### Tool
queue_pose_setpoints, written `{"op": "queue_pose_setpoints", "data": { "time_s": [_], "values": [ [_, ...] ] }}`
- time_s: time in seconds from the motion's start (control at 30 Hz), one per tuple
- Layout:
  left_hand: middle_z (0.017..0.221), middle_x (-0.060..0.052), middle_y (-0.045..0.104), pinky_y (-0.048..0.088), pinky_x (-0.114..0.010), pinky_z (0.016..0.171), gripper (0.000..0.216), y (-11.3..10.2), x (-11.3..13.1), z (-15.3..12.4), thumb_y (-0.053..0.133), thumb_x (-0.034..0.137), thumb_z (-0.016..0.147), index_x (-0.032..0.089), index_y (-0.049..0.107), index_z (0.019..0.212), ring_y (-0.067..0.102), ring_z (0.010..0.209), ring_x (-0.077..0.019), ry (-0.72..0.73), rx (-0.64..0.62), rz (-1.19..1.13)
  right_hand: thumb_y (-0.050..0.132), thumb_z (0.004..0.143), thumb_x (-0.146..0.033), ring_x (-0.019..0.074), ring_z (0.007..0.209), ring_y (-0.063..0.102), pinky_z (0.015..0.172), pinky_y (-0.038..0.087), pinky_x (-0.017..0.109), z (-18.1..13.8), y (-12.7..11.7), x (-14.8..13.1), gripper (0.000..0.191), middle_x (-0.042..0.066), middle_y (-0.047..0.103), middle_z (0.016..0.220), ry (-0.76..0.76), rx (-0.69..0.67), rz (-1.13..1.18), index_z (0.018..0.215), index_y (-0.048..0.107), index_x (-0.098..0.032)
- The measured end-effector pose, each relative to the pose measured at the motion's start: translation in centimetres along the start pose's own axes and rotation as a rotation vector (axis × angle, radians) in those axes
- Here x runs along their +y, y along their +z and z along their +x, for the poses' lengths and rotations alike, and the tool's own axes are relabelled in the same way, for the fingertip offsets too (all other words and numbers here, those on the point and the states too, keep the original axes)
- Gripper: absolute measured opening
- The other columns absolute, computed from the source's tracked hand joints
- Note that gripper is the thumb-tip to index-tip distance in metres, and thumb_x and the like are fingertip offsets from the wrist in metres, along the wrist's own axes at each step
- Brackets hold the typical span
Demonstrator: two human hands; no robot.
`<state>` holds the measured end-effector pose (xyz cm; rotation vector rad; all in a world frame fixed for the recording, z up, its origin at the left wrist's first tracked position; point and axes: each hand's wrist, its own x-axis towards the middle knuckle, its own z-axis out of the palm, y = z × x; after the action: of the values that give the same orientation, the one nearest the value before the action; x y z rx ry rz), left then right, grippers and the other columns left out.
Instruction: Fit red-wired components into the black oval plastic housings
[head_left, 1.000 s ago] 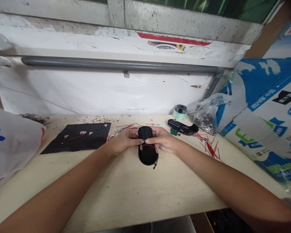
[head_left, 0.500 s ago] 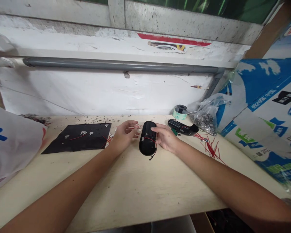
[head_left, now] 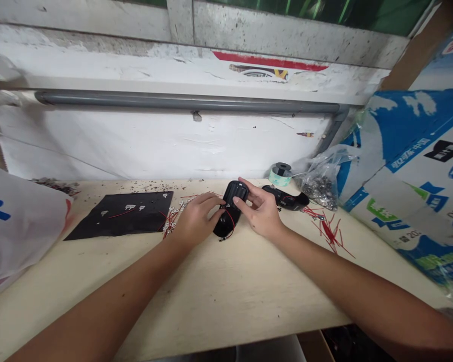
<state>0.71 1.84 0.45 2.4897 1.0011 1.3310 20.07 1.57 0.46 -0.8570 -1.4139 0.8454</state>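
Since the earlier frame, the black oblong casing [head_left: 230, 208] has turned, and its far end now leans to the right. It lies on the far part of the pale wooden table [head_left: 226, 286], well apart from the near edge, with a thin red wire [head_left: 231, 222] across it. The left hand [head_left: 200, 218] has its fingers close together and curved over the casing's near part. The right hand [head_left: 260, 212] has its fingers spread wide, and the fingertips [head_left: 238, 202] touch the casing's right side. Just right of it lies a second black casing [head_left: 287, 198]. On the left is a black mat [head_left: 124, 213], and on the right are loose red wires [head_left: 328, 232], near a tape roll [head_left: 280, 174] and a plastic bag of metal parts [head_left: 319, 190].
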Motion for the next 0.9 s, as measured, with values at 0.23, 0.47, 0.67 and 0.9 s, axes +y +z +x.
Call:
{"op": "queue_pose_setpoints", "data": {
  "time_s": [0.23,0.47,0.67,0.9],
  "values": [
    [0.100,-0.011,0.074,0.051,-0.045,0.092,0.017,0.15,-0.72,-0.11,0.060,0.023,0.094,0.020,0.074,0.102,0.067,0.097,-0.0260,0.103,0.000,0.062,0.079,0.080,-0.041,0.0325,0.118,0.064,0.093,0.060,0.044,0.01,0.01,0.10,0.063,0.012,0.068,0.127,-0.017,0.006,-0.016,0.136,0.061,-0.019],
    [0.101,-0.010,0.073,0.053,-0.040,0.090,0.018,-0.26,0.03,-0.04,0.056,0.016,0.094,0.017,0.071,0.103,0.067,0.097,-0.0239,0.147,-0.018,0.044,0.079,0.079,-0.045,0.0315,0.114,0.067,0.097,0.058,0.046,0.11,0.06,0.10,0.065,0.013,0.070,0.125,-0.018,0.007,-0.023,0.135,0.061,-0.017],
    [0.100,-0.011,0.072,0.054,-0.042,0.090,0.020,-0.46,-0.36,0.46,0.049,0.015,0.098,0.014,0.069,0.104,0.065,0.097,-0.0240,0.238,-0.090,0.126,0.081,0.074,-0.045,0.0299,0.106,0.071,0.095,0.059,0.045,0.37,0.08,0.31,0.064,0.013,0.074,0.117,-0.022,0.025,0.002,0.128,0.065,-0.014],
    [0.095,-0.012,0.071,0.055,-0.041,0.085,0.023,-0.35,-0.38,0.43,0.046,0.016,0.100,0.013,0.069,0.101,0.065,0.092,-0.0237,0.273,-0.087,0.168,0.083,0.071,-0.042,0.0286,0.099,0.072,0.093,0.058,0.046,0.52,0.05,0.40,0.058,0.012,0.076,0.109,0.029,0.005,0.018,0.120,0.069,-0.015]
  ]
}}
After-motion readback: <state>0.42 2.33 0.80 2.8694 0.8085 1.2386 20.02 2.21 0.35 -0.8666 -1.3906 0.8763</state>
